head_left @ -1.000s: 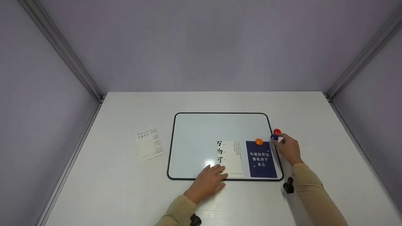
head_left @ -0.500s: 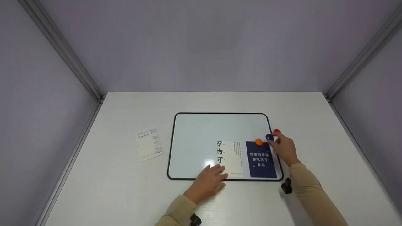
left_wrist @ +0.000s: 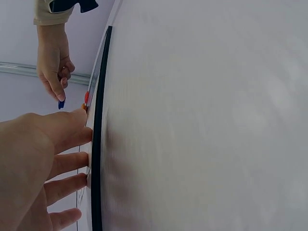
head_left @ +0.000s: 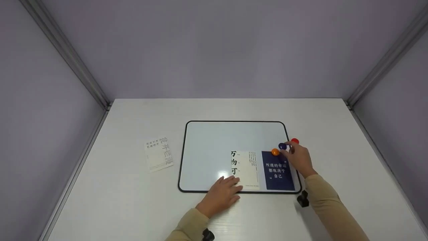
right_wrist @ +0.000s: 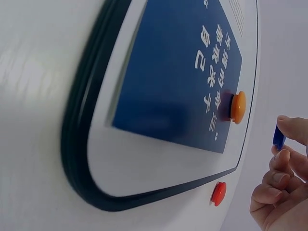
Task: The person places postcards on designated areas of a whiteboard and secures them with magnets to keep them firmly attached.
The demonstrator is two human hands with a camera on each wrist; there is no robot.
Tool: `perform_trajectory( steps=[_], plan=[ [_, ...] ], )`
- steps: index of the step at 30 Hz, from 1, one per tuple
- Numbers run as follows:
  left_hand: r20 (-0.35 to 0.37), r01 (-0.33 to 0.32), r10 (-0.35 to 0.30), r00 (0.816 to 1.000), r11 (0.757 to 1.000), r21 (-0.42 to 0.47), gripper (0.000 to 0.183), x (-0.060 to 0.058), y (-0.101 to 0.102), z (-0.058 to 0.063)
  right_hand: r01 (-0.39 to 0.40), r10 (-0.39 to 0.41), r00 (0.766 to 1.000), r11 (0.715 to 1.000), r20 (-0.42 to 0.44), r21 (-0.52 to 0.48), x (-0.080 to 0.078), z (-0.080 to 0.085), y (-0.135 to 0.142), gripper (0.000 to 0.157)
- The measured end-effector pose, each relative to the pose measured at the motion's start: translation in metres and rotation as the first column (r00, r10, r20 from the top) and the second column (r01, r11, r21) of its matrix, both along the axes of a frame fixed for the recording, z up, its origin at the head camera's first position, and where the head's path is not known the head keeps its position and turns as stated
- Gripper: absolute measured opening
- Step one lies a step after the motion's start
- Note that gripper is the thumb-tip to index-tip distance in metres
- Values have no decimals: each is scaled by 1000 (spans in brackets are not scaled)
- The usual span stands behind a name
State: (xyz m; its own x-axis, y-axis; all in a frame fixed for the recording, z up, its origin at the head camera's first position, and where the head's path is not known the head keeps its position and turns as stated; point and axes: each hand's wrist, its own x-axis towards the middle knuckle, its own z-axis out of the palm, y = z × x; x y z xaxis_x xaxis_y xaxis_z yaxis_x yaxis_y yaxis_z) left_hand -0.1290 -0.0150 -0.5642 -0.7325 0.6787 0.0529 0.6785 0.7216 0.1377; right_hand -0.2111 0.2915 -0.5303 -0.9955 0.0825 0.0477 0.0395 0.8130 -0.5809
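Note:
My right hand (head_left: 299,159) pinches a dark blue round magnet (head_left: 282,146) between thumb and fingertips, above the upper right part of a whiteboard (head_left: 214,140). The right wrist view shows this blue magnet (right_wrist: 279,138) held up off the board surface. An orange magnet (head_left: 275,152) sits on the top edge of a navy card (head_left: 280,182) with white characters. My left hand (head_left: 220,196) lies with fingers spread over the board's lower edge, its fingertips on the lower left corner of a cream card (head_left: 249,170) with black characters.
A red magnet (head_left: 295,141) lies on the white table just outside the board's right edge. To the left of the board, another printed card (head_left: 157,157) lies tilted on the table. Lilac walls (head_left: 227,50) enclose the table at the back and both sides.
My right hand has carried the blue magnet leftward from beyond the board's right edge to near the orange magnet. My left hand has stayed in place.

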Motion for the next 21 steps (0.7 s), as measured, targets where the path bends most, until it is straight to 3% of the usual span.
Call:
perform_trajectory(
  steps=[14, 21],
  plan=[
    [-4, 2, -2, 1000, 1000, -10, 34, 0, 0, -1, -12, 13, 999, 1000, 37, -16, -1, 4, -16, 37],
    [18, -2, 3, 1000, 1000, -16, 34, -1, 0, -2, -30, 30, 999, 999, 12, -17, -3, 2, -21, 40]
  ],
)
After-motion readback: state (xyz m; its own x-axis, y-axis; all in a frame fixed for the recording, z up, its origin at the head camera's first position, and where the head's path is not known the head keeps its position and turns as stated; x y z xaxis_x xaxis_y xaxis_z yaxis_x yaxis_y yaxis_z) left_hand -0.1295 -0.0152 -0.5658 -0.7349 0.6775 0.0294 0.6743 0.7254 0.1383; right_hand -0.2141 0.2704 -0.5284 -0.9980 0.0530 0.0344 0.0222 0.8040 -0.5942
